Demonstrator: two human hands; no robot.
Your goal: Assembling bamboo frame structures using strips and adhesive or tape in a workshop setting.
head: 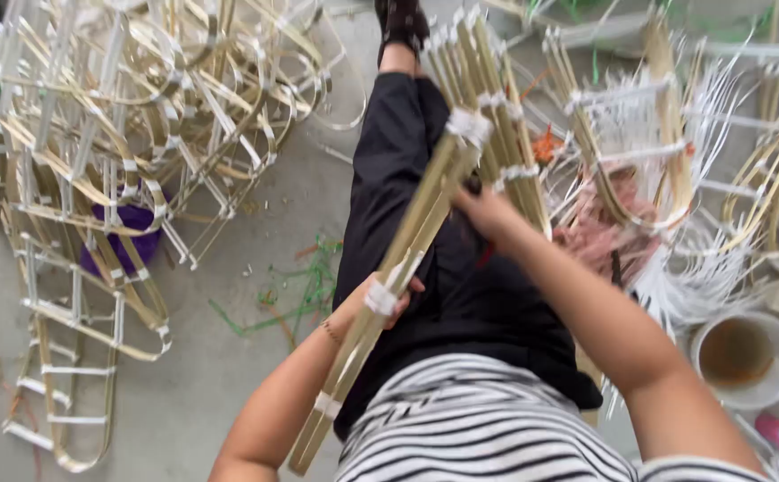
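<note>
I had the bundle of bamboo strips [407, 259] lying slantwise across my lap, its lower end down by my left side and its upper end fanning out toward my foot. My left hand [381, 299] was closed around the bundle at one of the white tape bindings [381, 297], fingers wrapped right over it. My right hand [488, 211] reached in higher up, where the strips begin to spread; it was pressed against them, but I could not tell how far its fingers were closed. The strips looked light, thin and springy to me, stiff along their length yet ready to splay wherever they were not tied, so I judged the taped spots the safest places to grip. On the concrete floor [256, 205] to my left sat a heap of finished bamboo frames [113, 134], with green string scraps [291, 295] nearby, and a white cup [746, 357] stood on my right.
</note>
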